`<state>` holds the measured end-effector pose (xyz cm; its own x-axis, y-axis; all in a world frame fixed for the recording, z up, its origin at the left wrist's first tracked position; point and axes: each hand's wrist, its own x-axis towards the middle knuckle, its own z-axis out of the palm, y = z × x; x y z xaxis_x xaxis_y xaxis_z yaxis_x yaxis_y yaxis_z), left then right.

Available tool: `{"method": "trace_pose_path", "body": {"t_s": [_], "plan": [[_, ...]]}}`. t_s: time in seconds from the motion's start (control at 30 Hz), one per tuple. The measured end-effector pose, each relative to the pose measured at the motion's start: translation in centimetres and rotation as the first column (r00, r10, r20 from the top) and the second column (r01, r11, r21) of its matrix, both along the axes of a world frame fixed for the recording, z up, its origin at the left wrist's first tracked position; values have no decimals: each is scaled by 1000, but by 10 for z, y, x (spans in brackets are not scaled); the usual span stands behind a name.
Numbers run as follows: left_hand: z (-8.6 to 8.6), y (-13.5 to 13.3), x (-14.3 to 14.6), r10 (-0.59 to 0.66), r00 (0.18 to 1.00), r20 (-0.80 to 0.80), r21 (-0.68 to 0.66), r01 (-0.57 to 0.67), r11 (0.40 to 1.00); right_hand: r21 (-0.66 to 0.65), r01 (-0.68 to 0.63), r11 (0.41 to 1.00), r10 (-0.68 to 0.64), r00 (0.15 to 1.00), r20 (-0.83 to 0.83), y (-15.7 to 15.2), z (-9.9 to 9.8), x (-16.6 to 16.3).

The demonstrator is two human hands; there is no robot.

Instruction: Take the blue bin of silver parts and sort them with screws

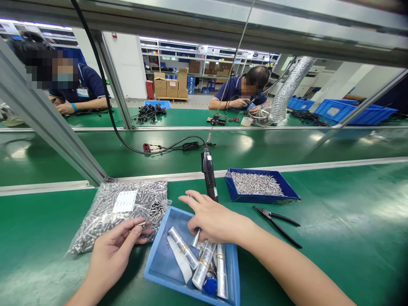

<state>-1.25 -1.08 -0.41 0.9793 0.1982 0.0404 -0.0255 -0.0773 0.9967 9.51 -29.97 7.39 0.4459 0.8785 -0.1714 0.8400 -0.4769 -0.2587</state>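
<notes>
My left hand (116, 246) pinches a small silver metal pin (142, 224) between thumb and fingers, just over the front right edge of a clear plastic bag of metal pins (105, 212). Above the light blue tray (159, 255) is my right hand (212, 219), its upper fingers stretched forward and its lower fingers curled around a silver metal rod (196, 238). A tiny shiny bit shows by the upper fingertips. Clear tubes bound with rubber bands (204, 265), a white paper strip (180, 259) and a blue round tag (210, 284) lie inside the tray.
Behind my right hand a black electric screwdriver (208, 174) hangs on a cable. A dark blue bin (234, 196) of small metal parts stands to the right, with black-handled pliers (280, 225) before it. Two co-workers sit across the green bench, beyond a metal frame (57, 110).
</notes>
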Motion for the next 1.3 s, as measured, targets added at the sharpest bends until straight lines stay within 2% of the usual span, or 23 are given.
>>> {"method": "trace_pose_path", "body": {"t_s": [0.1,0.17,0.23,0.3,0.43,0.6,0.73,1.03,1.3], "plan": [[4,-3,1,21,1000,-2,-8,-21,1000,51,-40,998,40,999,-8,-1,2,1],[9,-5,2,43,999,-17,-20,-43,999,195,-40,980,55,996,-72,-2,2,3],[12,-7,3,62,997,-41,-34,-63,997,368,56,928,21,980,-200,-1,1,5],[13,-8,4,70,996,-57,-45,-73,996,447,189,874,-42,947,-319,1,0,6],[7,-6,3,41,999,-18,-48,-42,998,443,317,839,-86,881,-466,5,-4,13],[-2,0,-1,-10,1000,24,-49,11,999,440,368,819,-26,790,-612,3,-10,24],[-1,0,-1,-32,998,56,-63,35,997,424,402,812,-23,747,-665,2,-12,27],[0,0,1,-47,997,60,-56,50,997,412,430,803,-22,713,-701,2,-12,27],[-1,0,0,-44,998,47,-55,47,997,414,413,811,-17,724,-690,2,-12,28]]}}
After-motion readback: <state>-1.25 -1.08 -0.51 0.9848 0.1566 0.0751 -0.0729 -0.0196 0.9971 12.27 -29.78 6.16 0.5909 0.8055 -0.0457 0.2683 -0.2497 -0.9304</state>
